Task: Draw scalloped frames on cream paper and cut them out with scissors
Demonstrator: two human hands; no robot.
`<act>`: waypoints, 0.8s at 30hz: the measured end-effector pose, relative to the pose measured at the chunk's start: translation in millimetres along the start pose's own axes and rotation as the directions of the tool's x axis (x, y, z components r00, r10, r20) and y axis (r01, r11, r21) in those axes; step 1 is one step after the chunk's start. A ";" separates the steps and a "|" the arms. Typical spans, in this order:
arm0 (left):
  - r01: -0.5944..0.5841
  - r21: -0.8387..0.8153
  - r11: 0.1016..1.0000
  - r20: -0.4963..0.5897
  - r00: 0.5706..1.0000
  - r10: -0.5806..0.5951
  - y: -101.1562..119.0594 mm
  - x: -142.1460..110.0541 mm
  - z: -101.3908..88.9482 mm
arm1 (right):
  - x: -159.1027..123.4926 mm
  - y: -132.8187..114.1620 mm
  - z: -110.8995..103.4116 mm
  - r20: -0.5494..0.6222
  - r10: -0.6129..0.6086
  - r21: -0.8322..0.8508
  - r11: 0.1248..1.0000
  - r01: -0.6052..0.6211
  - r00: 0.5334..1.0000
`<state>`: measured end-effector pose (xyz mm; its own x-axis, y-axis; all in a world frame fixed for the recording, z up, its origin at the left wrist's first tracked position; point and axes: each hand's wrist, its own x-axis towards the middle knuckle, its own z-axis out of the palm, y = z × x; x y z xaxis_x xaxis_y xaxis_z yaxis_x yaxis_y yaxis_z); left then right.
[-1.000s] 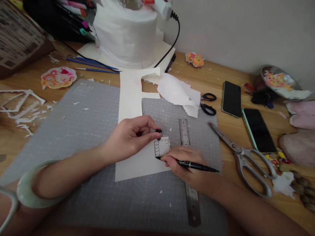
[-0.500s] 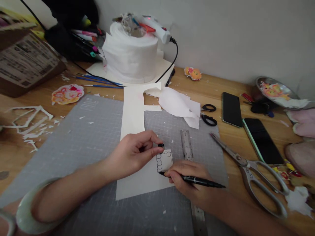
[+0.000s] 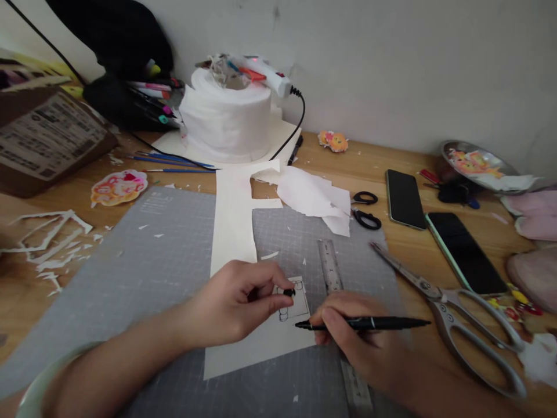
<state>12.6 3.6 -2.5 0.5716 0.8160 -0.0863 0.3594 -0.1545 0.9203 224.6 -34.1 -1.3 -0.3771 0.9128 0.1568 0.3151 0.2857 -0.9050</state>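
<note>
My left hand [image 3: 246, 299] pinches a small black cap [image 3: 289, 292] between thumb and fingertips, just over a drawn square with small rounded loops along its edges. The drawing is on a white sheet of paper [image 3: 232, 357] lying on the grey cutting mat [image 3: 161, 319]. My right hand [image 3: 354, 331] grips a black marker [image 3: 387, 323], held nearly level. Its tip points left, close to the square's lower edge; I cannot tell whether it touches the paper. Partly under my right hand lies a clear ruler [image 3: 331, 264].
Large metal scissors [image 3: 439, 293] lie right of the mat, below two phones [image 3: 404, 197]. Black-handled scissors [image 3: 366, 218] sit by paper scraps [image 3: 311, 191]. Behind stands a white roll [image 3: 226, 125] with a corded glue gun [image 3: 270, 75] on top. A cardboard box [image 3: 52, 133] occupies the left.
The marker tip has moved right, away from the square's lower left corner. My left hand with the cap has shifted lower over the loops. The camera view has tilted up slightly.
</note>
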 end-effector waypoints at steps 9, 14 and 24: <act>-0.168 0.109 0.980 0.079 0.984 0.160 0.7 -0.4 -0.9 | -1.2 0.1 1.6 0.009 -0.065 0.001 0.998 0.065 0.998; -0.251 0.078 0.965 0.129 0.962 0.240 0.6 -0.1 -0.1 | 0.3 -1.7 0.5 0.032 -0.093 -0.025 0.995 0.094 0.995; -0.311 0.061 0.949 0.133 0.944 0.301 -1.5 1.6 0.4 | 0.9 -1.7 1.0 0.047 -0.070 0.005 0.998 0.070 0.996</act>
<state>13.2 4.9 -4.1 0.7458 0.6503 0.1448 0.2083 -0.4341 0.8764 222.9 -34.1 -0.1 -0.4387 0.8758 0.2011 0.2838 0.3474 -0.8937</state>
